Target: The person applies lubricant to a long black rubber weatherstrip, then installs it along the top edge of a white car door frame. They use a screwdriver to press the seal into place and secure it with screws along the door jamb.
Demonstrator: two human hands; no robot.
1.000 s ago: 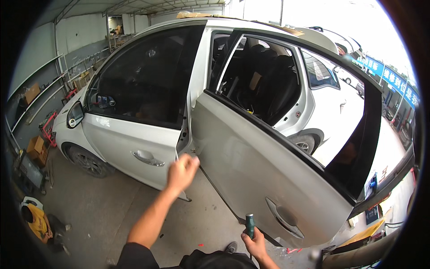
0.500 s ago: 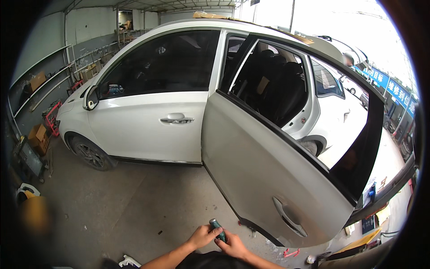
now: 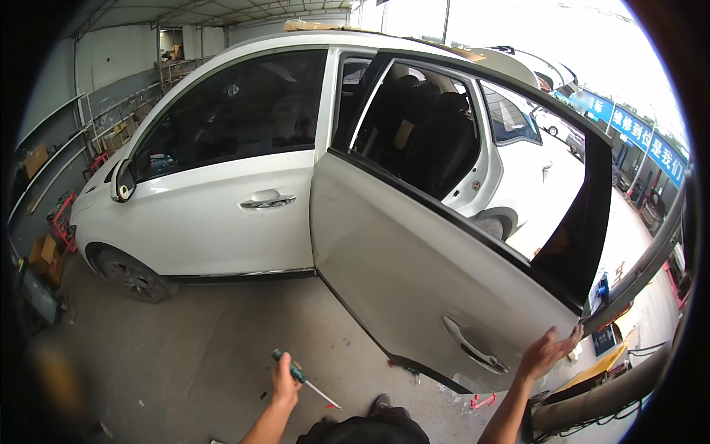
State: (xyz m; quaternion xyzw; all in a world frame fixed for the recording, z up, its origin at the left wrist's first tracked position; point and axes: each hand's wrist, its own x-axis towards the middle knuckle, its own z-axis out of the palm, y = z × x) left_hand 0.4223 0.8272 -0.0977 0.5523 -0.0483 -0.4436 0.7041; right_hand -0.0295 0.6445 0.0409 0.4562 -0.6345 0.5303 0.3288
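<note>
My left hand (image 3: 284, 388) is closed around the green handle of a screwdriver (image 3: 298, 373). Its metal shaft slants down to the right over the floor. Off to the right, my right hand (image 3: 549, 354) is raised with its fingers apart at the rear edge of the white car's swung-out rear door (image 3: 410, 259). Whether its fingertips touch the door edge I cannot tell. A chrome and white handle (image 3: 473, 346) sits on the door panel just left of this hand.
The white car's front door (image 3: 229, 211) is closed. A grey post (image 3: 636, 285) and a thick pipe (image 3: 614, 407) stand close on the right. Red objects (image 3: 484, 401) lie on the floor below the open door. Cardboard boxes (image 3: 46, 259) and shelving line the left wall.
My hands, together on the screwdriver before, are now apart. The left has moved left with the screwdriver, its shaft now showing; the right let go and rose to the door's rear edge.
</note>
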